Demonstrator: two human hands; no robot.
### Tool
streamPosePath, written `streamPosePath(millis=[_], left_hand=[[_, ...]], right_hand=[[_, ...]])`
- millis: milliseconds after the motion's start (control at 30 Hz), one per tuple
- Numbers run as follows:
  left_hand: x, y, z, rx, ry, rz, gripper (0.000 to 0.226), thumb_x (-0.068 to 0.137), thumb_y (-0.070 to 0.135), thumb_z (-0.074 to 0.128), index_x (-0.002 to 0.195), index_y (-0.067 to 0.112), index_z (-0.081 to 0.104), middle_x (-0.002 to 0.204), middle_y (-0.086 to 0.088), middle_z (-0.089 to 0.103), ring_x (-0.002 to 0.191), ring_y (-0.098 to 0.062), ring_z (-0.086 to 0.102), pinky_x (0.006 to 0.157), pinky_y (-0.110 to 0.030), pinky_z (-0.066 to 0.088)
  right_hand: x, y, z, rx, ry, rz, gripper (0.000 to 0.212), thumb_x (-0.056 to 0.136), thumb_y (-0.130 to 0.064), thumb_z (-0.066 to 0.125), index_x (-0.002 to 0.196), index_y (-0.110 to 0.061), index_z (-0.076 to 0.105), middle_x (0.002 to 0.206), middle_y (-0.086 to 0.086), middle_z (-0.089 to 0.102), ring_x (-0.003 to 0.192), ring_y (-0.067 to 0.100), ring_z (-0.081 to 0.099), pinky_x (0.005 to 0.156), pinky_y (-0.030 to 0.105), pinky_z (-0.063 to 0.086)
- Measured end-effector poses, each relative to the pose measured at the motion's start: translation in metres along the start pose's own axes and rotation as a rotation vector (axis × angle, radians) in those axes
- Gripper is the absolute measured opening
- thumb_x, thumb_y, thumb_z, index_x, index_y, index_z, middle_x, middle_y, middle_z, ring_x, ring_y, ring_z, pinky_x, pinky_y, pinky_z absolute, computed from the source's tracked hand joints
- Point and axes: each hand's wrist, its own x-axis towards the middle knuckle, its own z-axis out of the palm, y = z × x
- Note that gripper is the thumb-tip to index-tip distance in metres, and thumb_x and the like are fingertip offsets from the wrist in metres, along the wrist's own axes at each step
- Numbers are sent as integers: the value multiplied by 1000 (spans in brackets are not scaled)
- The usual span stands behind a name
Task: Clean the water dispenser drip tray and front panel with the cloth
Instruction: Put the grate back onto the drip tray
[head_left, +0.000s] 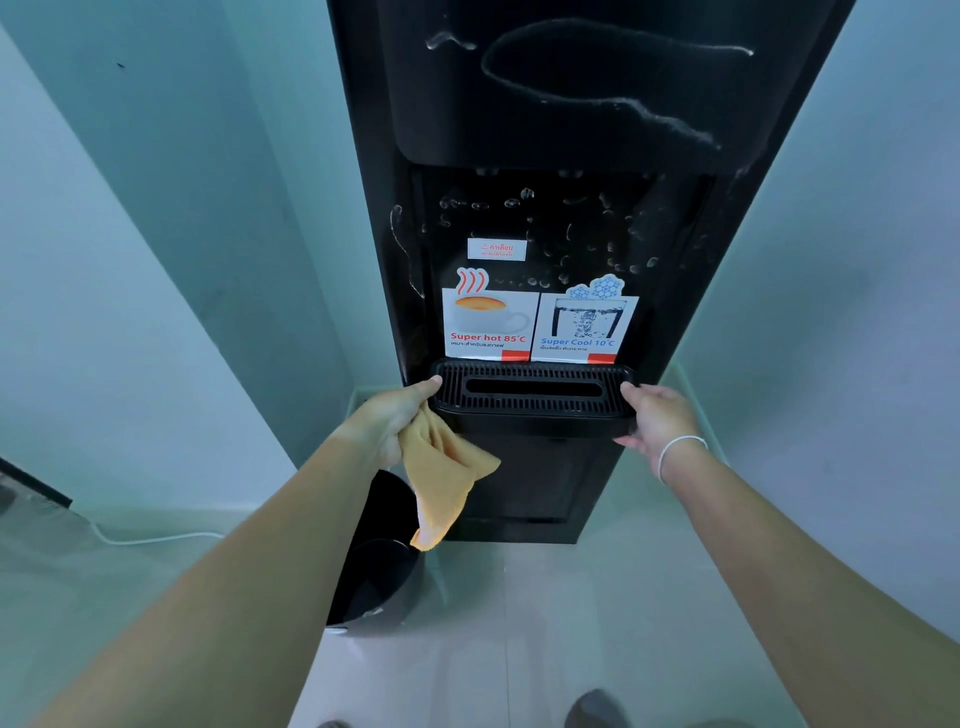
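step: handling drip tray (532, 397) | left hand (389, 421) grips tray end plus cloth (447, 467) | right hand (657, 415) clamps other end | next: likely steady level pull

We see a round black waste bin (374, 577) standing on the pale tiled floor (545, 623), close against pale blue-green walls (130, 218). A thin white cable (156, 539) trails across the floor at the left, and the toe of a grey shoe (597, 709) shows at the bottom edge.
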Motion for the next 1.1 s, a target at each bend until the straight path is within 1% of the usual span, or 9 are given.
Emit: streamPosePath(millis=[200,333,433,533,633,767,933,1033,1100], left_hand=[[-1,-3,2,3,35,51,35,83,39,68,96,8,59,113,-24,66,99,-43,66,87,-60,51],[-9,-7,0,3,68,78,43,83,49,66,100,10,56,101,-21,68,88,-39,69,82,-53,55],[-18,-9,-7,-12,83,109,36,91,50,53,97,15,56,88,-16,69,75,-31,68,70,-41,56],[-27,-8,-22,5,87,157,48,93,50,48,119,11,58,104,-15,68,89,-31,66,85,-43,54],[-39,-8,-41,35,65,160,61,89,54,51,134,12,49,122,-14,63,101,-31,64,90,-43,52],[-61,-7,-56,21,0,186,40,93,48,50,107,12,62,97,-11,69,88,-27,65,79,-36,52],[-82,-4,-68,5,-66,238,30,94,39,51,95,11,63,79,-9,70,74,-24,66,67,-32,50],[-95,-1,-74,-7,-103,251,27,92,35,51,98,11,63,82,-10,68,74,-25,64,68,-31,49],[-101,1,-81,-17,-122,275,25,92,33,51,100,13,63,85,-9,67,76,-25,62,69,-31,47]], right_hand=[[3,0,1,-18,4,-23,12,90,-15,56,102,-13,52,120,20,61,106,37,61,80,47,53],[3,2,0,-1,-2,-9,19,90,-18,57,108,-13,55,122,18,61,107,35,61,79,44,54],[-2,8,-1,-12,6,-9,24,90,-37,54,104,-17,57,121,14,61,106,33,61,71,38,53],[-9,17,-1,1,68,11,46,93,-48,38,123,-15,51,112,10,57,95,31,60,74,40,53],[-19,26,0,-7,154,51,50,97,-43,27,123,-6,50,103,14,54,67,28,54,56,33,48],[-40,38,2,-21,192,154,48,99,-37,25,120,-3,51,95,15,53,53,22,44,47,29,36],[-84,47,17,-241,-106,250,22,94,-22,40,96,-5,54,70,5,49,53,20,39,51,29,39],[-118,38,37,-506,-370,51,14,91,-19,50,99,-12,59,79,2,58,59,15,47,56,26,45],[-133,30,53,-524,-517,-80,24,89,-18,54,113,-19,59,98,-1,60,76,13,54,65,25,49]])
